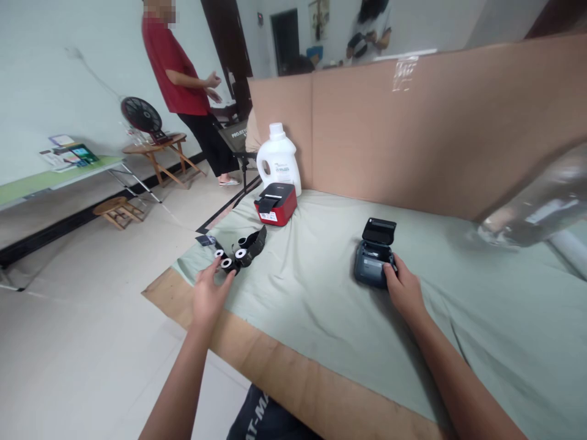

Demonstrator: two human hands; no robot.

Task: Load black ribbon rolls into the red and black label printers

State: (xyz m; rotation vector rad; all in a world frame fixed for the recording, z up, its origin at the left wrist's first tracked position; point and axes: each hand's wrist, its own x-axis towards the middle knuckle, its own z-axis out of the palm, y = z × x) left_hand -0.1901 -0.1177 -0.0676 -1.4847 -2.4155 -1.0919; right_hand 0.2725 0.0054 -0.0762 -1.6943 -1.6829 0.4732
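Note:
My right hand [406, 287] grips the right side of a dark portable label printer [371, 272], its lid [380, 231] flipped up and its inner bay showing. The printer rests on the green cloth. On the left, my left hand [211, 290] has its thumb and fingers spread around a black roll with a white core [227, 264]; whether they touch it I cannot tell. Several similar black rolls lie close by, among them one roll [242, 256] just to the right. A loose black strip [257, 241] curls behind them.
A red and black printer [277, 205] stands in front of a white jug [279, 156]. Cardboard [413, 128] walls the cloth's [312, 281] far side, with clear plastic wrap [541, 198] at right. The wooden table edge [275, 360] is nearest me. A person in red [177, 67] stands beyond.

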